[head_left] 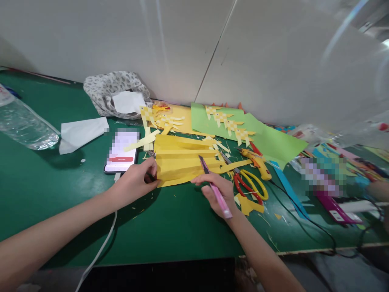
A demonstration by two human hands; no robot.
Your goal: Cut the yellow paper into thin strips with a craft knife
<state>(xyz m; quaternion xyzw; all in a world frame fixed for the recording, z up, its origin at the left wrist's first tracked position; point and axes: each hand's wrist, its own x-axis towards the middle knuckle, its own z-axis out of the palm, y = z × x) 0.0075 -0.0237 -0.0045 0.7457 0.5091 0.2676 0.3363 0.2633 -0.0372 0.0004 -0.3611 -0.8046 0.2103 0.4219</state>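
Yellow paper (pixel 182 164) lies near the front of the green table (pixel 179 235), in long bands running left to right, with several loose ends at its right side. At its 8 o'clock corner the left hand (pixel 143 175) has thumb and fingers drawn close together, pinching the edge. At 5 o'clock the right hand (pixel 216 190) is curled around a pink-handled cutter (pixel 219 198), the tool's tip pointing to 11 o'clock over the sheet; whether the tip touches the paper, I cannot tell.

Further out from the paper, at 4 o'clock, are red and yellow looped tool handles (pixel 263 187), with a yellow scrap (pixel 251 205) just below them. A yellow glue gun (pixel 261 165) lies at 3 o'clock, and beyond it a blue strip (pixel 287 188) slants away. At 1 to 2 o'clock, checkered woven pieces (pixel 228 121) rest in a row on a green sheet (pixel 269 140).

At 9 o'clock, near the left hand, lies a lit phone (pixel 122 150) with a white cable (pixel 106 239) plugged in. A patterned cloth (pixel 117 83) sits at 10 o'clock. Between 9 and 10 are white paper (pixel 82 132) and, farther out, a clear bottle (pixel 26 121) on its side. Far off at 3 o'clock, another person's hand (pixel 378 190) shows, blurred.
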